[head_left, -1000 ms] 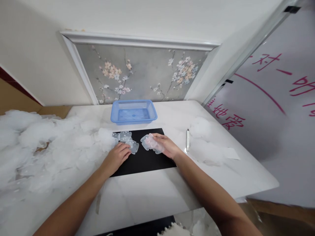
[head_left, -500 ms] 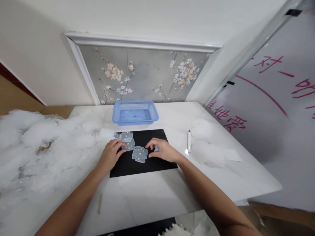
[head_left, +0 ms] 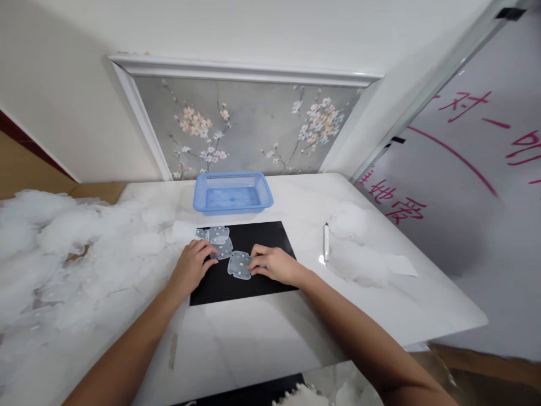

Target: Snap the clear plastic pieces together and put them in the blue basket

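Step in hand, head view: judging by the pose, handling a single dotted sheet by its edge on the black mat.
Dotted sheet: lying on the mat between both hands, pale and see-through with white spots; near the sheet cluster, almost touching at its upper left corner.
Right hand: curled inward over the right edge of the dotted sheet, with fingertips touching it and close together; cannot tell whether pinching or only pressing.
Left hand: loosely bent, with a gap showing between thumb and forefinger; at the left edge of the sheet cluster, apparently touching; nothing visibly gripped.
Sheet cluster: similar spotted pieces, overlapping at the upper left of the mat.
Next move: probably calling for a light fingertip hold and a small, flat motion, without dragging the neighbouring sheets.
Table: white and smooth, with faint grey veining; bearing the mat near the middle.
Blue basket: just beyond the mat, near the wall.
White heap, left: sheer and fluffy, spread across the table's left side up to the mat.
White heap, right: smaller, just beside a pale pen-like tool and a white slip.
Near edge: partly cut off, showing something beaded beside a dark surface.
Wall panel: grey, framed in white, with painted blossom.
Whiteboard: standing at the right, with red handwriting.
Cardboard: brown, behind the left heap.
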{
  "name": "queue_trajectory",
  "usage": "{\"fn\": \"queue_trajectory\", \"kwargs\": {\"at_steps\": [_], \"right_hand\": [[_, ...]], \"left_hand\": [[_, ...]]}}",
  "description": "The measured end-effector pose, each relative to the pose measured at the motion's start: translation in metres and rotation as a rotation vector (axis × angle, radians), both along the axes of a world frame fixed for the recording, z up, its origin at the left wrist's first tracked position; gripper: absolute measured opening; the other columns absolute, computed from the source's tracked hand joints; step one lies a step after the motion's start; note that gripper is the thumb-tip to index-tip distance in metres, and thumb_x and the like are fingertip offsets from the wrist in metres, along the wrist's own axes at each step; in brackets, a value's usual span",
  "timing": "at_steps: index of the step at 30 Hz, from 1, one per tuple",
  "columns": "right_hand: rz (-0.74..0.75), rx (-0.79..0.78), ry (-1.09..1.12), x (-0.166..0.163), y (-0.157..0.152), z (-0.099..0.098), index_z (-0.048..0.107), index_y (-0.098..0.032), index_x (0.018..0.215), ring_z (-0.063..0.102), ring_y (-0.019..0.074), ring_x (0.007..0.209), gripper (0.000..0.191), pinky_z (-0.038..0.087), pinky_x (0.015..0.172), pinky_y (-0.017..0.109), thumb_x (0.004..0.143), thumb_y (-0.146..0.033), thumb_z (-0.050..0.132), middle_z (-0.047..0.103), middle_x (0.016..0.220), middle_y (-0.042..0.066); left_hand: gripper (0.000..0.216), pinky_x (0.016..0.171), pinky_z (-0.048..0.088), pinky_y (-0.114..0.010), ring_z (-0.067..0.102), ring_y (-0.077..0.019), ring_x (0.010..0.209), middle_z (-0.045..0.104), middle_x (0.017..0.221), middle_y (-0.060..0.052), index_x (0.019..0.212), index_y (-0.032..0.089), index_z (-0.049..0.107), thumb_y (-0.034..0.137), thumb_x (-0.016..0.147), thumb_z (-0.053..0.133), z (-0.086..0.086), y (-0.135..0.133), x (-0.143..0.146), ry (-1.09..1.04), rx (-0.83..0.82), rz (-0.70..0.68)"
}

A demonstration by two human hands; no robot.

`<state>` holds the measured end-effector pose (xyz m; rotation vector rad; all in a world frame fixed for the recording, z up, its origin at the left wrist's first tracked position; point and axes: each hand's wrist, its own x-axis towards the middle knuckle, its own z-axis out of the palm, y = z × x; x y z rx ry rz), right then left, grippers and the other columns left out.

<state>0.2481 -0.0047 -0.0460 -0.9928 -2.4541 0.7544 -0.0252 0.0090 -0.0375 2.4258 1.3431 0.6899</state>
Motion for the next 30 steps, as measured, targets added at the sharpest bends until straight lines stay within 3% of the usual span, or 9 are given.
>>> {"fn": "queue_trajectory", "kwargs": {"at_steps": [3, 5, 7, 10, 12, 14, 19, 25, 30], "right_hand": [[0.003, 0.02, 0.101, -0.005, -0.002, -0.001, 0.069, -0.021, 0.083, 0.06, 0.0114, 0.07, 0.011, 0.047, 0.067, 0.025, 0.086, -0.023, 0.059, 0.062, 0.101, 0.004], [-0.102, -0.044, 0.278, -0.009, -0.001, 0.0, 0.063, -0.019, 0.077, 0.06, 0.0124, 0.071, 0.011, 0.046, 0.067, 0.025, 0.085, -0.025, 0.057, 0.063, 0.099, 0.005], [-0.282, -0.189, 0.499, -0.013, 0.001, 0.001, 0.055, -0.02, 0.072, 0.059, 0.0135, 0.072, 0.016, 0.046, 0.065, 0.025, 0.084, -0.03, 0.056, 0.065, 0.09, 0.004], [-0.508, -0.474, 0.734, -0.014, 0.008, 0.002, 0.049, -0.02, 0.069, 0.051, 0.0104, 0.054, 0.025, 0.04, 0.051, 0.022, 0.082, -0.039, 0.058, 0.055, 0.063, -0.003], [-0.596, -0.614, 0.821, -0.011, 0.011, 0.003, 0.051, -0.02, 0.069, 0.044, 0.0079, 0.047, 0.026, 0.036, 0.046, 0.02, 0.077, -0.042, 0.064, 0.049, 0.057, -0.006], [-0.641, -0.705, 0.864, -0.008, 0.013, 0.005, 0.057, -0.019, 0.073, 0.046, 0.0075, 0.048, 0.027, 0.038, 0.046, 0.019, 0.071, -0.043, 0.069, 0.052, 0.059, -0.005], [-0.636, -0.872, 0.857, -0.002, 0.012, 0.012, 0.066, -0.017, 0.092, 0.05, 0.0086, 0.046, 0.038, 0.041, 0.044, 0.022, 0.066, -0.044, 0.075, 0.061, 0.064, -0.002], [-0.6, -0.871, 0.895, -0.001, 0.013, 0.007, 0.065, -0.017, 0.084, 0.055, 0.0107, 0.056, 0.034, 0.045, 0.051, 0.023, 0.065, -0.042, 0.077, 0.065, 0.073, 0.001], [-0.549, -0.648, 0.79, -0.001, 0.01, 0.006, 0.064, -0.02, 0.083, 0.045, 0.0098, 0.052, 0.036, 0.039, 0.051, 0.023, 0.079, -0.055, 0.063, 0.046, 0.059, -0.005]], "left_hand": [[0.009, 0.082, 0.045, -0.039, 0.054, -0.0225, 0.087, 0.064, 0.092, -0.005, 0.085, 0.022, 0.067, 0.025, 0.087, 0.059, -0.001, 0.001, 0.0, 0.006, 0.028, -0.009], [0.012, 0.081, 0.046, -0.038, 0.055, -0.0218, 0.086, 0.064, 0.089, -0.005, 0.079, 0.021, 0.065, 0.024, 0.087, 0.057, 0.0, 0.0, 0.002, 0.013, 0.041, -0.02], [0.014, 0.081, 0.046, -0.038, 0.056, -0.0217, 0.087, 0.065, 0.088, -0.005, 0.075, 0.021, 0.063, 0.022, 0.087, 0.055, 0.003, -0.002, 0.005, -0.008, 0.034, -0.016], [0.014, 0.084, 0.046, -0.037, 0.059, -0.0216, 0.091, 0.067, 0.092, -0.004, 0.072, 0.021, 0.057, 0.022, 0.085, 0.053, 0.009, -0.007, 0.012, -0.168, -0.035, 0.075], [0.014, 0.087, 0.046, -0.035, 0.061, -0.0216, 0.095, 0.069, 0.095, -0.004, 0.071, 0.022, 0.054, 0.026, 0.084, 0.053, 0.013, -0.01, 0.016, -0.339, -0.151, 0.17], [0.017, 0.088, 0.046, -0.035, 0.062, -0.0219, 0.097, 0.07, 0.095, -0.004, 0.071, 0.021, 0.053, 0.033, 0.083, 0.055, 0.016, -0.012, 0.019, -0.515, -0.318, 0.232], [0.029, 0.076, 0.052, -0.034, 0.065, -0.0197, 0.081, 0.066, 0.074, 0.0, 0.071, 0.02, 0.048, 0.043, 0.076, 0.065, 0.018, -0.014, 0.024, -1.04, -0.776, 0.311], [0.015, 0.089, 0.053, -0.045, 0.069, -0.0244, 0.094, 0.071, 0.101, -0.008, 0.09, 0.019, 0.054, 0.033, 0.086, 0.057, 0.022, -0.012, 0.025, -1.277, -1.138, 0.34], [0.029, 0.094, 0.051, -0.047, 0.067, -0.0265, 0.104, 0.069, 0.112, -0.012, 0.108, 0.018, 0.054, 0.041, 0.094, 0.045, 0.026, -0.013, 0.025, -1.295, -1.242, 0.273]]}}
